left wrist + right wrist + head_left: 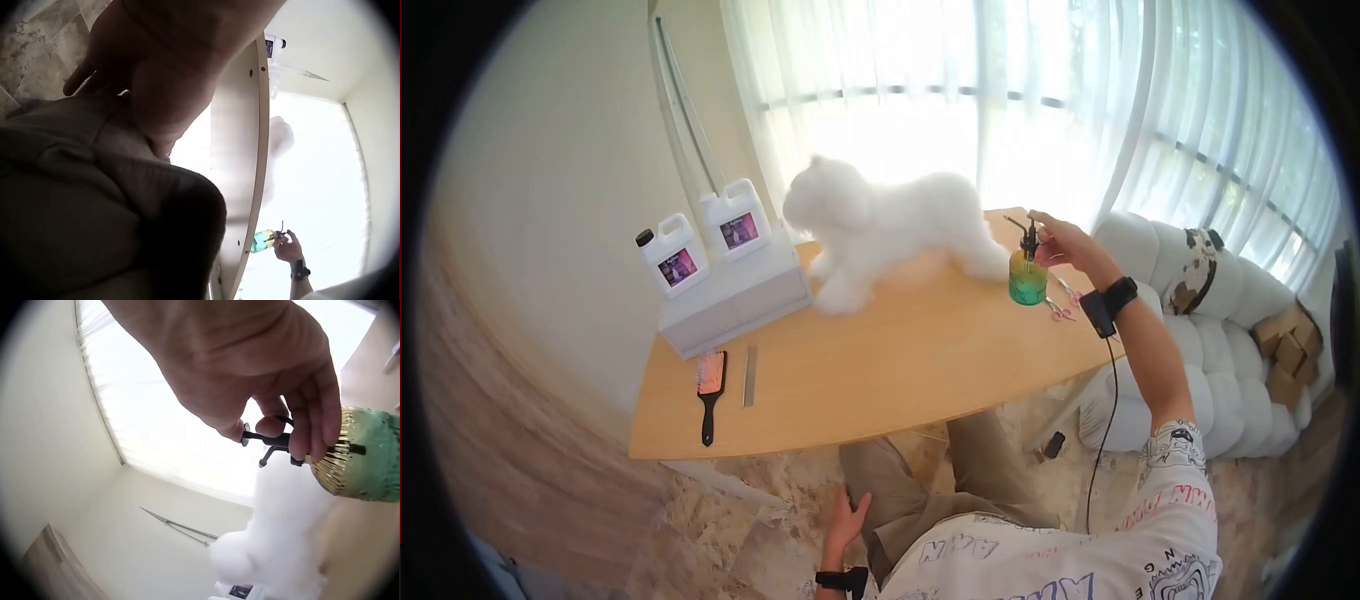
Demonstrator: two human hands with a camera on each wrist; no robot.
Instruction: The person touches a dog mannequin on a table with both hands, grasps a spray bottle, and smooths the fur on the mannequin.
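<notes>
One hand works: the right hand [1060,243] pinches the green spray bottle's [1027,281] pump head, nozzle facing the white plush dog [890,228] at the table's [900,370] far edge, while the left hand [845,520] rests relaxed and unneeded on the near thigh.

White jug labels [679,267]: purple, print too small to read.
White printed T-shirt [1040,560]: black and blue block letters, partly cut off; "NG" readable on the sleeve.

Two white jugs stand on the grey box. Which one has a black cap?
The left jug, nearer the table's front edge, has a black cap. The other jug, closer to the white toy dog, shows a white top.
</notes>
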